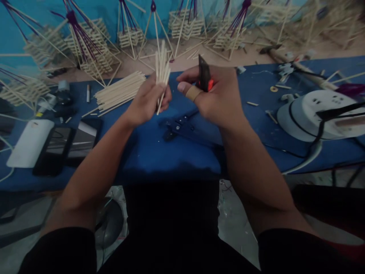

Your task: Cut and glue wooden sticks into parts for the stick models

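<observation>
My left hand [151,97] is closed around a small bundle of thin wooden sticks [162,62], held upright with their tops fanned slightly. Just left of it, a larger pile of similar sticks [119,91] lies on the blue table. My right hand [219,93], with a tan bandage [193,93] round the thumb, grips a dark tool [203,70] that looks like pliers with an orange-red part. The palm hides most of its handle. The tool is apart from the bundle. Below and between both hands, a dark hand tool [182,127] lies on the table, partly behind my right wrist.
Stick structures with purple bindings [85,45] line the back wall. Phones [54,150] and a white device [30,142] lie at left. At right stand a round white power strip [322,114] with black cables and, behind it, a hammer [285,57].
</observation>
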A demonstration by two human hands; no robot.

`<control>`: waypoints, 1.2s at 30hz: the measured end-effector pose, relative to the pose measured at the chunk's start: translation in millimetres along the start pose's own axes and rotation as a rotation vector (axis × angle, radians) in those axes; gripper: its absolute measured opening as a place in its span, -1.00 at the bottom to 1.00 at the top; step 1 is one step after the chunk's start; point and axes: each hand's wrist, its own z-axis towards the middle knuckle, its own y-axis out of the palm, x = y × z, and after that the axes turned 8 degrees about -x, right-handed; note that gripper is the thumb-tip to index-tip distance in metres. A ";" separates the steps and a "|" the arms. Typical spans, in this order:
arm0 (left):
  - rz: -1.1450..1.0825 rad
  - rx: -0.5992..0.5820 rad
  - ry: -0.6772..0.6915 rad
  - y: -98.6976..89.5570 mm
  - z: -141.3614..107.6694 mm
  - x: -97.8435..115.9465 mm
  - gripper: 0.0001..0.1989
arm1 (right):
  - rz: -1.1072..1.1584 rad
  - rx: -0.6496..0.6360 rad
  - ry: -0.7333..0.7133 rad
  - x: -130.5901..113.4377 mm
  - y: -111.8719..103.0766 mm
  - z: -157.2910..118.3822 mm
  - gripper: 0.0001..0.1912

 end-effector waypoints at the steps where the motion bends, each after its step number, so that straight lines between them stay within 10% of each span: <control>1: -0.025 -0.023 0.006 3.2 -1.5 1.1 -0.60 | 0.026 -0.012 -0.003 1.6 0.6 0.1 -0.88; 20: -0.350 -0.236 -0.026 8.3 -6.3 8.2 -0.72 | 0.210 0.074 0.046 4.4 6.8 -2.3 -0.58; 36: -0.433 -0.280 -0.033 7.8 -8.8 9.6 -0.79 | 0.048 0.008 0.036 -4.5 1.7 -2.7 -0.87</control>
